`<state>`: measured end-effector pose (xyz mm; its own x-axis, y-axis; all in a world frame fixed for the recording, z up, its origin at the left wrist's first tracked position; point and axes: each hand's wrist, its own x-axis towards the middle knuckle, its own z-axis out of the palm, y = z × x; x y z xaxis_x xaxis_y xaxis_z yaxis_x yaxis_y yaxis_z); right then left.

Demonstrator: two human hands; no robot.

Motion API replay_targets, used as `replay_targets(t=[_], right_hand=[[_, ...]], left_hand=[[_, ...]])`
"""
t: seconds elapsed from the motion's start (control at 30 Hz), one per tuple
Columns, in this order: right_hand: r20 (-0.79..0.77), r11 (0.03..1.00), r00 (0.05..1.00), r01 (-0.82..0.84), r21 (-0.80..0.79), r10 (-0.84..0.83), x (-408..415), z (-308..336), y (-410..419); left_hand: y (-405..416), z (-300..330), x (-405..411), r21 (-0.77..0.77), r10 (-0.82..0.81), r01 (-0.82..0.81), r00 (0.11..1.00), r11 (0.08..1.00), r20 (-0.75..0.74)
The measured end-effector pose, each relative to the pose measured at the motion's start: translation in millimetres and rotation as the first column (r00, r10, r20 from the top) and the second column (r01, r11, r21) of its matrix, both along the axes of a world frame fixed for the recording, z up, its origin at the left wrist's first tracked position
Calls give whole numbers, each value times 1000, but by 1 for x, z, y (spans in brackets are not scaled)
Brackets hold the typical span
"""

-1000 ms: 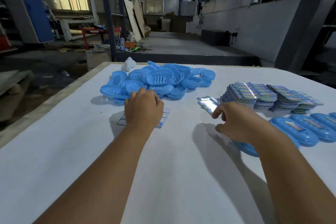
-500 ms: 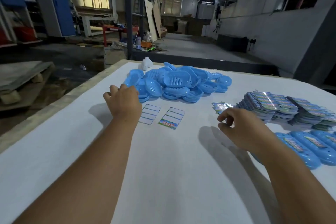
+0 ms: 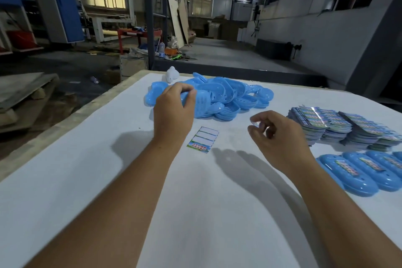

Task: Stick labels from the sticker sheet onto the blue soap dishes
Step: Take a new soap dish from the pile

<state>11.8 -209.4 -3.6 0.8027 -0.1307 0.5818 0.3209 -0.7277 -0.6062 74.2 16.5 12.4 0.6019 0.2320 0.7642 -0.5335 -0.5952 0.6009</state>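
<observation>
Tabletop (image 3: pixel 87 180), white-covered, carried all the work, laid out like stations. Unlabelled stock: a loose pile of blue soap dishes (image 3: pixel 228 98) at the far edge, near centre, within the left arm's reach. Label supply: stacks of sticker sheets (image 3: pixel 339 128) at the right, beside the right arm. Finished pieces: a row of labelled dishes (image 3: pixel 352 172) at the near right, each with a colour label on top, side by side, probably parked out of the working area. One sticker sheet (image 3: pixel 203 139) lay flat between the hands, just in front of the pile; most of its panels looked blank, with one colour label left at its near end.

Left hand (image 3: pixel 174 111): fingers curled over a dish at the near edge of the pile, gripping it, apparently picking the next piece.

Right hand (image 3: pixel 278 135): raised clear of the tabletop, thumb and forefinger pinched on something small and shiny, probably a peeled label; too blurred to confirm.
</observation>
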Motion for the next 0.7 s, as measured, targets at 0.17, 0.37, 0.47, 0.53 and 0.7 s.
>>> replay_targets(t=[0.17, 0.37, 0.47, 0.53, 0.7], right_hand=[[-83, 975, 975, -212, -67, 206, -2, -5, 6], [-131, 968, 970, -221, -116, 206, 2, -6, 2], [-190, 972, 966, -198, -123, 173, 4, -7, 0], [-248, 972, 959, -178, -155, 136, 5, -8, -2], [-351, 966, 936, -113, -234, 24, 5, -11, -14]], left_hand=[[-28, -7, -4, -309, -387, 286, 854, 907, -348], [-38, -19, -11, -488, -561, 311, 629, 816, -537], [-37, -18, -11, -545, -617, 315, 559, 777, -555], [-34, -19, -9, -242, -384, 298, 696, 923, -607], [-23, -22, -8, 575, 277, -25, 892, 818, -356]])
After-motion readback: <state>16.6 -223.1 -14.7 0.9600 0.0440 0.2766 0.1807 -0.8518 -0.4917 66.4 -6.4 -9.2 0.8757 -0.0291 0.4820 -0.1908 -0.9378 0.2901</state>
